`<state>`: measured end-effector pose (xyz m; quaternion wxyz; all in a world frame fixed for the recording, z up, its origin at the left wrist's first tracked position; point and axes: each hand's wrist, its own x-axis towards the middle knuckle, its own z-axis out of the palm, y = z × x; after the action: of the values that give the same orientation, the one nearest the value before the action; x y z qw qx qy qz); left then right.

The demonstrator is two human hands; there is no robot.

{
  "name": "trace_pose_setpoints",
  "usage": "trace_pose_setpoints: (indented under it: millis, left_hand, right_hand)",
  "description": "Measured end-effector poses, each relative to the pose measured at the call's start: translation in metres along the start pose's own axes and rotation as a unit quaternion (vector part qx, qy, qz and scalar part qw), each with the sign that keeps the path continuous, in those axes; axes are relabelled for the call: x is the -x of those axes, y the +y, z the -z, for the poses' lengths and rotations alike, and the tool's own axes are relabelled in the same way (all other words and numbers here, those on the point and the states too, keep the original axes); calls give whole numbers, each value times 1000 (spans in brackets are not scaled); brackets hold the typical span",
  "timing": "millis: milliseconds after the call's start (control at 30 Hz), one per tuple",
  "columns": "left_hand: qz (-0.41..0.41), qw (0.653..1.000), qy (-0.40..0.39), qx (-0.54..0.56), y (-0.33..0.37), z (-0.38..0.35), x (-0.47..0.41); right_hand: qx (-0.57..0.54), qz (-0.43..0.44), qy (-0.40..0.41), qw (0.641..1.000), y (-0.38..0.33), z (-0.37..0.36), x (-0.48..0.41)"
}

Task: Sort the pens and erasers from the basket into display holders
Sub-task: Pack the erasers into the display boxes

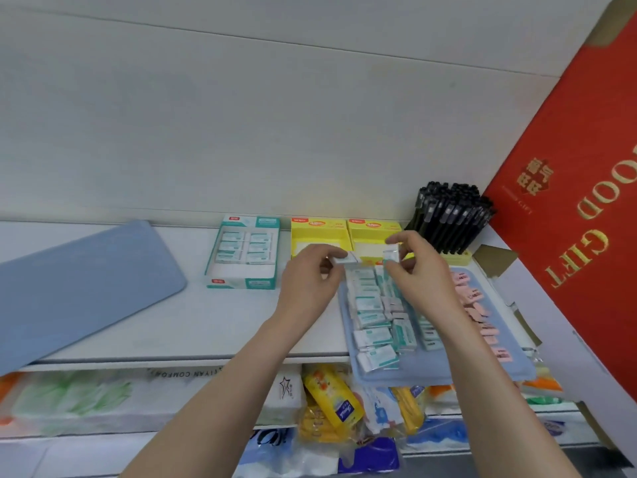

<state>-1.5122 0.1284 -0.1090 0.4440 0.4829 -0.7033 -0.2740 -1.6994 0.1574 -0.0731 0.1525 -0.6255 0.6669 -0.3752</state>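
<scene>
One eraser [350,259] is pinched tight in the left hand [310,274], a second eraser [392,254] in the right hand [422,270], both grips held just over the tray [431,372] on the shelf [172,322], and they're light, stiff, likely slick in wrap, so best pinched across the flat faces.

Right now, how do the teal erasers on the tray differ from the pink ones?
The teal erasers are white with teal bands, look larger and fill the blue tray's left and middle; the pink erasers look smaller and line its right side. Both lie loose on it.
</scene>
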Motion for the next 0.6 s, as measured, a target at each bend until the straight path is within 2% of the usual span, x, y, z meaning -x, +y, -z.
trace_pose_setpoints:
  millis: [133, 200, 300, 400, 500, 600]
  left_hand:
    - [69, 991, 107, 29, -28, 59, -7]
    - [109, 982, 150, 17, -49, 91, -11]
    - [160, 972, 174, -11, -76, 131, -15]
    - [184, 968, 166, -28, -98, 151, -15]
    - [204, 971, 121, -30, -116, 155, -14]
    - [224, 972, 69, 0, -122, 155, -15]
  right_hand:
    - [-97, 6, 7, 995, -35, -38, -18]
    - [-125, 8, -20, 992, -55, -64, -28]
    - [-125, 14, -85, 988, -85, -106, -40]
    - [-84, 1, -169, 982, -105, -145, -46]
    - [16, 11, -266, 964, -114, -173, -50]
    - [108, 58, -275, 953, -116, -190, -52]
